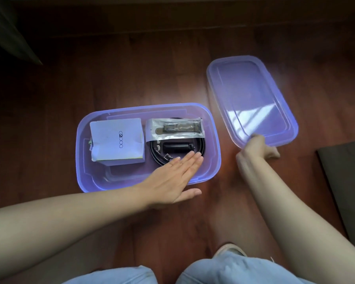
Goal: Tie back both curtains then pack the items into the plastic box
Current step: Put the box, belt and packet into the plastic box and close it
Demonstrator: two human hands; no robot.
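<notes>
A translucent purple plastic box [81, 160] stands open on the wooden floor. Inside lie a white paper package [115, 140] marked G2000, a silver foil pouch [174, 128] with a watch strap, and a coiled black belt [176, 149] under the pouch. My left hand [176, 177] hovers flat over the box's near right corner, fingers together and straight, holding nothing. The box's lid [252, 99] lies to the right on the floor. My right hand [258, 148] grips the lid's near edge, blurred by motion.
My knees in light blue jeans [223, 271] and a shoe tip [230, 250] are at the bottom. A dark flat object [348, 181] lies at the right edge. Dark furniture [8, 31] stands at the upper left.
</notes>
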